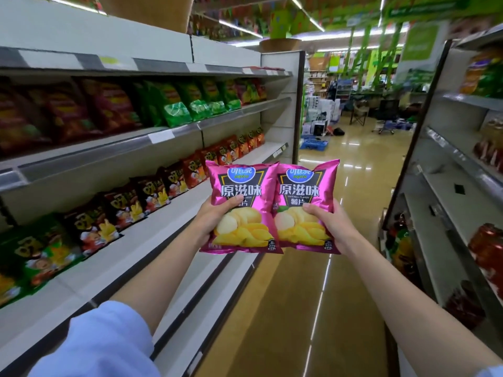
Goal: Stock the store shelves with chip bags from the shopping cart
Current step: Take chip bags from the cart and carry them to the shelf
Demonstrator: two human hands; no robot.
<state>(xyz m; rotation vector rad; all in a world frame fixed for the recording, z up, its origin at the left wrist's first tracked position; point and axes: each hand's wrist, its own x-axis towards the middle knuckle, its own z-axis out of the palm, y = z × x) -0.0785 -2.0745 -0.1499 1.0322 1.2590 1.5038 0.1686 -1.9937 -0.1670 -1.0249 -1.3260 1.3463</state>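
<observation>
Carrying two pink chip bags down the aisle, not yet shelved.

Shelves (174, 137) run off at 9 o'clock. My left hand (215, 221) grips the left bag (241, 202); my right hand (330, 225) grips the right bag (306, 202), edges overlapping, dead ahead at 12 o'clock. Next, I judge: swing toward 10 o'clock, find a gap, set them upright.

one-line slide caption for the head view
Left hand and right hand each hold a pink chip bag beside stocked shelves.

Glossy tan floor (353, 164), ceiling strip lights (239, 28)
</observation>
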